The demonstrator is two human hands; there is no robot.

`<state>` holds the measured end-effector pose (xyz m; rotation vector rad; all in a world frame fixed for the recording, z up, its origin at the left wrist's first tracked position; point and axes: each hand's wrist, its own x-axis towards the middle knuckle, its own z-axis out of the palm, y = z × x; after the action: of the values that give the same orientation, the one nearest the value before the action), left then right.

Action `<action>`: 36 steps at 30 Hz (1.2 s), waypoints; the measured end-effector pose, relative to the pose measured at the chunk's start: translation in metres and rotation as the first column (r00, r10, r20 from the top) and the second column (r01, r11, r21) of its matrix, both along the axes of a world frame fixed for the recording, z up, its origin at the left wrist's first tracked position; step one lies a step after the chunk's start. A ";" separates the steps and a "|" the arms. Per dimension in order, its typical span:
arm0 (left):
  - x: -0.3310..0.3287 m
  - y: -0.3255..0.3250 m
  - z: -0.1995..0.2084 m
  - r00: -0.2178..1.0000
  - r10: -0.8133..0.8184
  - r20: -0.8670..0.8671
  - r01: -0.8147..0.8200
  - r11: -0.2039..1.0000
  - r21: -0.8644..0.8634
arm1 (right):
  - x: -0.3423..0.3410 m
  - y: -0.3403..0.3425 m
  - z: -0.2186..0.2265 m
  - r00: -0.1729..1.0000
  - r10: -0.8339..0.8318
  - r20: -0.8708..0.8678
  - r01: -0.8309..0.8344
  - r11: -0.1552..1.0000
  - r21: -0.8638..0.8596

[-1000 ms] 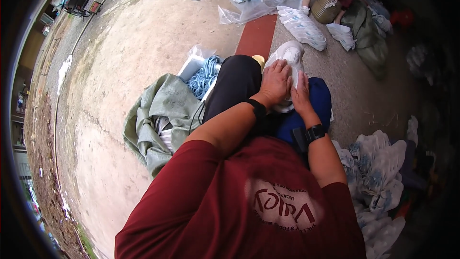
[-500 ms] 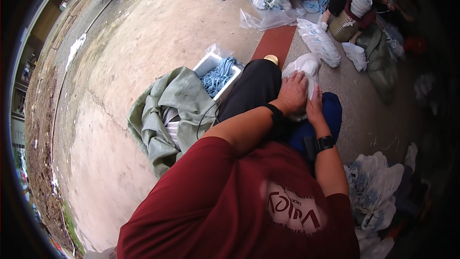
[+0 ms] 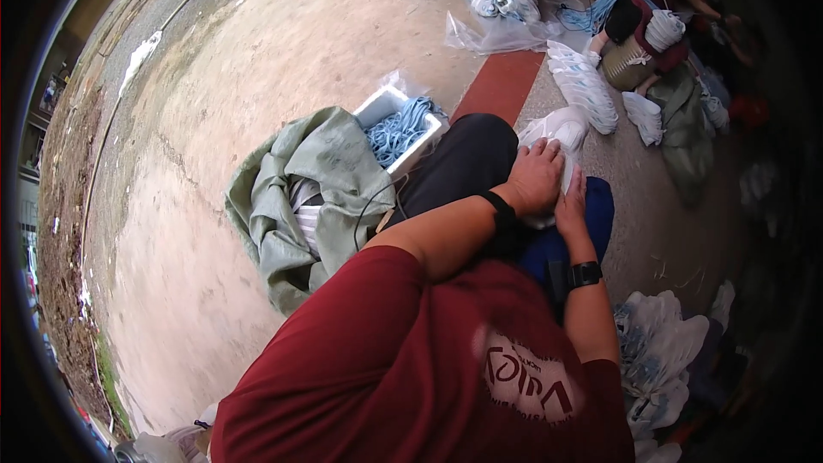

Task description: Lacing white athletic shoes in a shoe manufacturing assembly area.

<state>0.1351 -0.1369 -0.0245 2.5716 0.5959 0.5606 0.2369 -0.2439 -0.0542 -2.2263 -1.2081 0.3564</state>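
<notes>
Above my lap I have a bundle of white shoe uppers, its rounded end pointing away from me. My left hand lies over its near left side, fingers bent and close together. Against the right side presses my right hand, its fingers held together along the white material. Both hands touch the bundle, and they hide its near end. How many pieces are in it I cannot tell.
Left of my knee stands a white foam box of blue laces, beside a grey-green cloth sack. Bundled white uppers lie ahead; more uppers are piled at my right. Another person works at the far right.
My view has shifted slightly, so most surroundings sit a little differently in the picture. Both hands stay on the white bundle with nearly the same hold.
</notes>
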 end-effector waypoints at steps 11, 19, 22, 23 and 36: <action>-0.084 0.138 -0.010 0.950 0.239 0.203 -0.135 0.896 -0.422 | 0.015 -0.043 0.040 0.987 -0.034 0.157 0.034 0.999 0.003; -0.145 0.233 -0.190 0.919 0.316 -0.237 -0.385 0.851 -0.358 | 0.025 -0.050 0.031 0.976 -0.208 0.067 0.211 0.976 -0.048; -0.132 0.252 -0.221 0.895 0.327 -0.304 -0.425 0.832 -0.356 | 0.027 -0.049 0.031 0.975 -0.211 0.067 0.216 0.974 -0.074; -0.124 0.257 -0.229 0.873 0.365 -0.325 -0.467 0.818 -0.336 | 0.028 -0.050 0.030 0.971 -0.229 0.067 0.234 0.968 -0.085; -0.113 0.288 -0.251 0.724 0.520 -0.453 -0.674 0.673 -0.305 | 0.026 -0.038 0.039 0.971 -0.231 0.053 0.236 0.964 -0.123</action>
<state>0.0223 0.1514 -0.2750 1.9751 1.5472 0.1331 0.2630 -0.2818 -0.0148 -2.4657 -0.9494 0.3059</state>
